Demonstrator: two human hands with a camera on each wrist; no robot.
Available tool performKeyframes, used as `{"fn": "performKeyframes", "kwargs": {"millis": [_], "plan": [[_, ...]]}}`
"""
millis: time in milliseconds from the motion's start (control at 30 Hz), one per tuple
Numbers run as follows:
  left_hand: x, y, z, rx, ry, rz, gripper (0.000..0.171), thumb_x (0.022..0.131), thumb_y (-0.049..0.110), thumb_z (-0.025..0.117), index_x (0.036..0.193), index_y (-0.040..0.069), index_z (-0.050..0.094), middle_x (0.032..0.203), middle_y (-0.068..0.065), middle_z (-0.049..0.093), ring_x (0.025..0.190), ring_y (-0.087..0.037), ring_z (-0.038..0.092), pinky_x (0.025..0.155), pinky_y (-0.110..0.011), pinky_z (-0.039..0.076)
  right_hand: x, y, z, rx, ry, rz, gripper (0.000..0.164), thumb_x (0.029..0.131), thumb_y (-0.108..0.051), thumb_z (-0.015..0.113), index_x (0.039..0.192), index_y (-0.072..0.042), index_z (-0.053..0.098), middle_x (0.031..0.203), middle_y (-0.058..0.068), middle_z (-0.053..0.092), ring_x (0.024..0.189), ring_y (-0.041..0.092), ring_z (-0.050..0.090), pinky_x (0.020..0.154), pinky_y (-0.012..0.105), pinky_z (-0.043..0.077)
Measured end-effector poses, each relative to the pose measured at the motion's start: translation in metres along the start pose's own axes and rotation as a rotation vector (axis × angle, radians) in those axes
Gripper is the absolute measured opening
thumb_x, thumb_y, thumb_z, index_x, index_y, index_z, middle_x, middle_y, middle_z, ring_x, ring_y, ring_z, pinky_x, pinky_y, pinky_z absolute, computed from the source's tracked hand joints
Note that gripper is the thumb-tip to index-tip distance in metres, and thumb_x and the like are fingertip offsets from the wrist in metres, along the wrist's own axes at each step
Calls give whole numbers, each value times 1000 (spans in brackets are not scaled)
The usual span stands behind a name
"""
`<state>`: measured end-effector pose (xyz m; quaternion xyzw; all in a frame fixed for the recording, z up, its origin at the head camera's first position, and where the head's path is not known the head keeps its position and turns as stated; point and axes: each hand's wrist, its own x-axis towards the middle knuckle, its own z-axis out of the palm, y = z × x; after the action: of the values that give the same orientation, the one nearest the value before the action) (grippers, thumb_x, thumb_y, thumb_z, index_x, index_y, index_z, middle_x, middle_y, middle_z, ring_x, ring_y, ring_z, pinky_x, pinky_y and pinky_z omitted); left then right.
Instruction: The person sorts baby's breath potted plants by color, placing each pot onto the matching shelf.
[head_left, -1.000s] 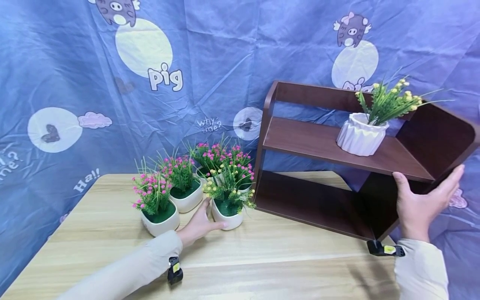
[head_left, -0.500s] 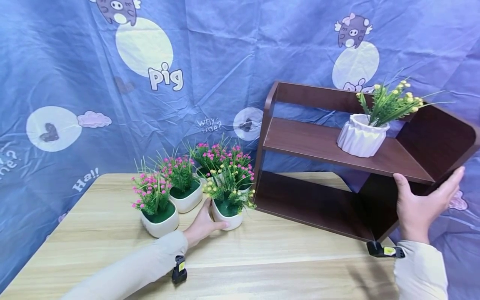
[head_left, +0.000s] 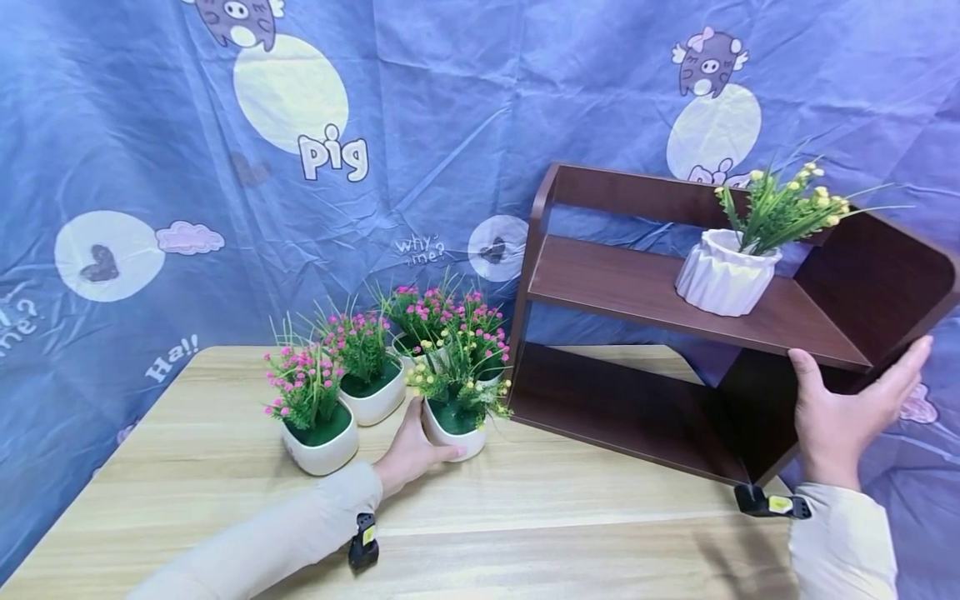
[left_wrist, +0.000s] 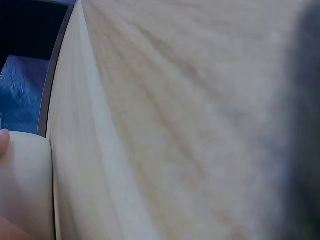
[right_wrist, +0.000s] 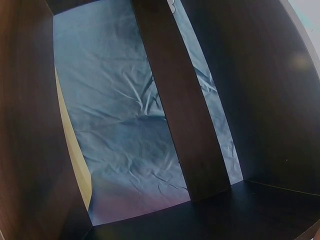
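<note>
Five pots (head_left: 324,450) sit inside worktop (head_left: 480,550) edges, a sixth pot (head_left: 726,279) on the shelf (head_left: 611,282). Left grip (head_left: 416,454) holds front pot (head_left: 472,442); right grip (head_left: 847,417), shelf.

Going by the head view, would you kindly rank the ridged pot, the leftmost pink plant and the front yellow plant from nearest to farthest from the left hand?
1. Front yellow plant: its pot is held by the left hand.
2. Leftmost pink plant: on the table, left of the hand.
3. Ridged pot: well to the right, up on the shelf.
</note>
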<state>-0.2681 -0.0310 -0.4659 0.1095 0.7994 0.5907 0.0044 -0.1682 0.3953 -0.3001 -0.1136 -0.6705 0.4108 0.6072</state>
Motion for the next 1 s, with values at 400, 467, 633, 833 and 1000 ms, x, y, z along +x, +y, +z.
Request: {"fn": "performKeyframes", "kwargs": {"millis": [400,467,633,833,1000], "plan": [[-8,3,-8,-32,-33,-5,103,61,11,90,142,-3,26,141,-23,40,133,-36,39,113,-46,27,0,1,0,-1,6,-7,109,71,-42,83,150,0,21,158,8,22,144,14,16,112,18,3],[-10,6,-8,-48,-59,2,102,62,10,90,142,-2,27,142,-23,39,135,-37,37,113,-46,27,0,1,0,-6,4,-7,109,72,-43,82,150,0,21,158,8,22,144,14,16,112,18,4],[-18,19,-6,-89,-156,24,106,63,11,89,145,-4,23,148,-28,31,137,-42,30,112,-49,26,1,0,0,-2,-1,-3,108,72,-41,82,150,0,21,158,8,21,144,14,16,112,17,3],[-23,35,4,-105,-274,57,103,64,16,89,144,-2,27,148,-24,35,137,-39,32,113,-48,26,1,1,0,8,-6,0,108,72,-40,83,151,0,20,158,7,20,144,13,15,111,16,3],[-26,50,13,-91,-345,129,99,64,16,89,143,1,31,145,-18,41,136,-33,36,113,-44,28,1,1,0,10,-8,6,107,72,-39,83,151,-1,20,159,6,20,144,14,14,111,16,2]]}}
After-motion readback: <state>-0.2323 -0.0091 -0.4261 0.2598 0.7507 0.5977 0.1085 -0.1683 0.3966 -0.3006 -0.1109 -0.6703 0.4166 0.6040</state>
